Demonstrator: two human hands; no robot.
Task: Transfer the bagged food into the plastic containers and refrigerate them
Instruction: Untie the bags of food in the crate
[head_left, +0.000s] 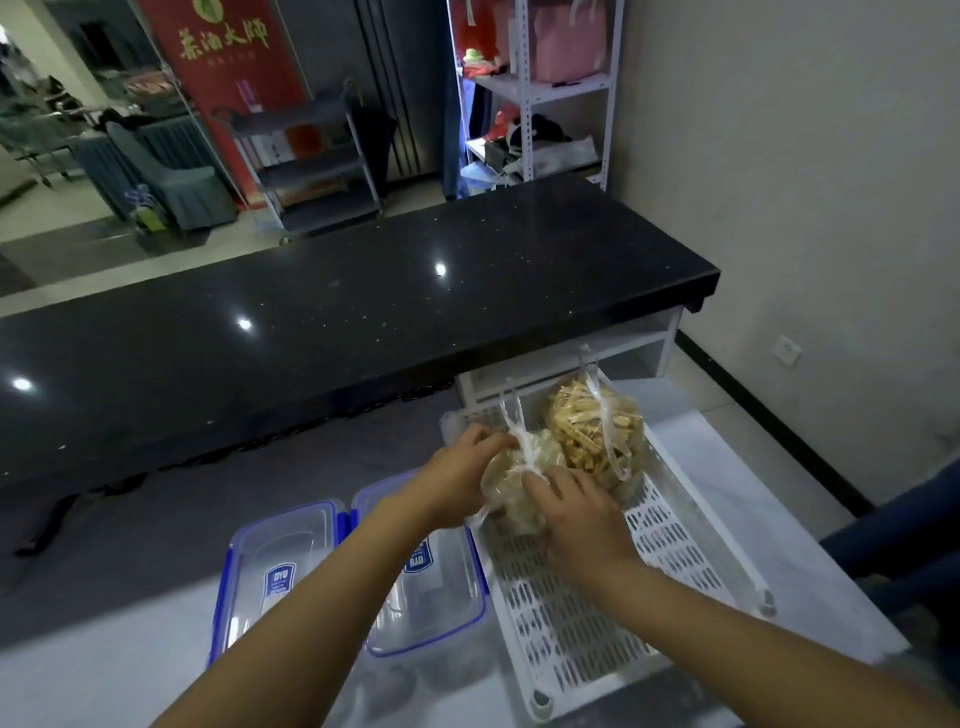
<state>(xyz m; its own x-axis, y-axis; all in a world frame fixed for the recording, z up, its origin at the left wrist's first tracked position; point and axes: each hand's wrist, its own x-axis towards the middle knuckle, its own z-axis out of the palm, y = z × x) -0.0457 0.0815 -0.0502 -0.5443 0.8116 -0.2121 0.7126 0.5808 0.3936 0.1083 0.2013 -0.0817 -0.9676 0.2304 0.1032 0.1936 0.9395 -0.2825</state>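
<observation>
One head-worn wide-angle view only. Looks forward and steeply down from the person's head, close over the white worktop (779, 519); black counter (363, 322) mid-frame, room beyond. Edges bend with lens distortion. No second view shares the scene.

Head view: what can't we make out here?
- Nearer bag: contents blurred, partly covered by the left hand and right hand.
- Right container: the left forearm crosses its lid.
- Container labels: too small to read.
- White tray: near end crossed by the right forearm.
</observation>
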